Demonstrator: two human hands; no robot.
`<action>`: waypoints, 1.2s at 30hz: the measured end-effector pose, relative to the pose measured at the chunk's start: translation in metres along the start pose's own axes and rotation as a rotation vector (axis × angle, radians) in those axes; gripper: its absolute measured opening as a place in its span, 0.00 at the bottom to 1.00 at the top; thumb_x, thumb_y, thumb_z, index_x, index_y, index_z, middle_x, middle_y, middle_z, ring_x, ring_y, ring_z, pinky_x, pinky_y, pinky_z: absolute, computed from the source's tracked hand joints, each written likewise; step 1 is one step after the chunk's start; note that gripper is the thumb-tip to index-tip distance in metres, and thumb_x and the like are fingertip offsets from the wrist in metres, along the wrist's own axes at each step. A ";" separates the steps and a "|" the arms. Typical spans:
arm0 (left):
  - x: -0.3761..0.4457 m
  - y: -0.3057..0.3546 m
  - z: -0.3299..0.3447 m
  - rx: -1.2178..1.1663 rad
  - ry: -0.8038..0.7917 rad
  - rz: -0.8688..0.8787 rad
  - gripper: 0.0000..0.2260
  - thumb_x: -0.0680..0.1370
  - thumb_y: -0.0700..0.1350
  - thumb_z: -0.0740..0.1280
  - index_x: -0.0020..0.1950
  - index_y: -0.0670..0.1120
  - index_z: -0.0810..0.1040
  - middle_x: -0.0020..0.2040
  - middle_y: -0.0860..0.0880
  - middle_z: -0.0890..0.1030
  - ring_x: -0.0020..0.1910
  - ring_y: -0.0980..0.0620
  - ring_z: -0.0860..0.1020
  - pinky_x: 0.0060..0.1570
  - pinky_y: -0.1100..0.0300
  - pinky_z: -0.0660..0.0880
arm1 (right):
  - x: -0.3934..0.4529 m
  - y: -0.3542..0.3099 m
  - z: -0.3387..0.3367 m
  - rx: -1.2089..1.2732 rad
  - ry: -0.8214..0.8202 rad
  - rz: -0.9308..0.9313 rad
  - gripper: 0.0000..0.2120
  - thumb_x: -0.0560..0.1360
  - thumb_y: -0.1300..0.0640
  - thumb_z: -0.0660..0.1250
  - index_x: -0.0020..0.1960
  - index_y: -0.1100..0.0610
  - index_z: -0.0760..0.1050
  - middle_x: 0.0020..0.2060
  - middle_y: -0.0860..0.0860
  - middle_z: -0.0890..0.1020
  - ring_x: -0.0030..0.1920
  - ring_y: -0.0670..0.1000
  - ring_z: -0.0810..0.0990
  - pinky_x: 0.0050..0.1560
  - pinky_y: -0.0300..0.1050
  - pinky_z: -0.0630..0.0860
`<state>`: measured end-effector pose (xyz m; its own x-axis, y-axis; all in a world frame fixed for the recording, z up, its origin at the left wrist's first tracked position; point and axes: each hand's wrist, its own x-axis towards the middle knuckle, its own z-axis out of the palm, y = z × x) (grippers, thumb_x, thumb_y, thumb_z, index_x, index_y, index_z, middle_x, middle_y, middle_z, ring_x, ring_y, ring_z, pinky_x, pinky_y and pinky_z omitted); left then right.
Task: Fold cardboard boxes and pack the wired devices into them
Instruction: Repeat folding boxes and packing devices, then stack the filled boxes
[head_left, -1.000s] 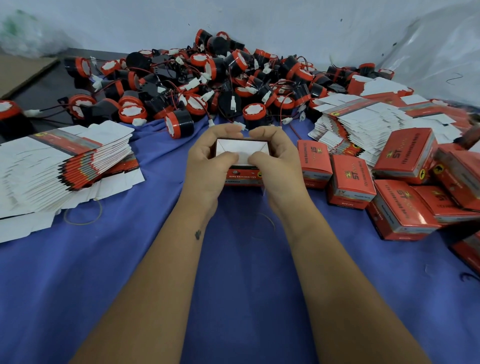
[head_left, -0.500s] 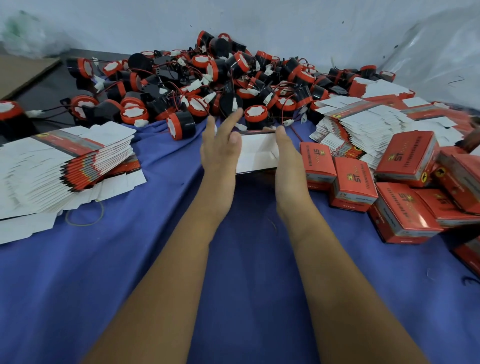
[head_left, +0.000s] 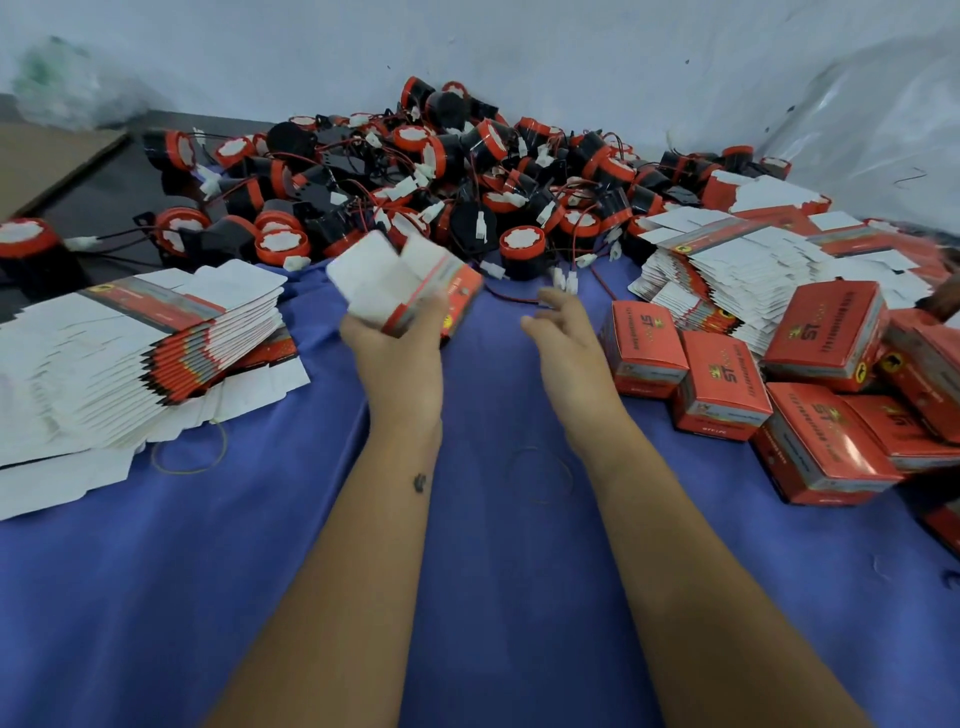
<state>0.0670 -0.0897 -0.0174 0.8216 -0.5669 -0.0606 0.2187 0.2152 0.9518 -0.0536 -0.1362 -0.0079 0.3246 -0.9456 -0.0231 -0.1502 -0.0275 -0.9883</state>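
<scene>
A stack of flat boxes (head_left: 140, 332) lies at the left on the blue cloth (head_left: 467, 597). The left hand (head_left: 397, 345) grips a half-folded box (head_left: 410, 286), white flaps up, lifted above the cloth near the pile of wired devices (head_left: 441, 187). The right hand (head_left: 566, 338) hangs empty beside it, fingers loosely spread. Finished red boxes (head_left: 779, 395) sit at the right.
</scene>
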 end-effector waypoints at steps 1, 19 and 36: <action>0.001 -0.001 0.001 -0.025 0.048 0.001 0.24 0.76 0.47 0.73 0.67 0.48 0.66 0.57 0.56 0.77 0.54 0.60 0.78 0.45 0.66 0.75 | 0.002 -0.001 0.001 -0.101 0.004 0.026 0.20 0.81 0.55 0.60 0.73 0.48 0.65 0.64 0.47 0.73 0.49 0.38 0.70 0.50 0.41 0.70; 0.004 -0.009 0.010 -0.194 0.069 0.048 0.21 0.76 0.45 0.73 0.63 0.55 0.66 0.60 0.57 0.78 0.55 0.63 0.79 0.43 0.73 0.76 | 0.121 0.005 0.023 -0.751 0.236 -0.132 0.34 0.74 0.47 0.70 0.76 0.51 0.62 0.70 0.53 0.65 0.70 0.58 0.64 0.68 0.54 0.60; 0.002 0.003 -0.004 0.226 -0.210 0.111 0.21 0.72 0.48 0.77 0.60 0.49 0.73 0.47 0.57 0.78 0.43 0.64 0.77 0.38 0.70 0.72 | -0.018 0.003 0.030 -0.096 0.446 -0.516 0.28 0.74 0.61 0.74 0.71 0.58 0.68 0.66 0.50 0.74 0.67 0.45 0.71 0.67 0.37 0.67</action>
<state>0.0718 -0.0867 -0.0158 0.7024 -0.7063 0.0883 -0.0077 0.1165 0.9932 -0.0318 -0.1098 -0.0145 -0.0349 -0.8463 0.5316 -0.1688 -0.5193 -0.8378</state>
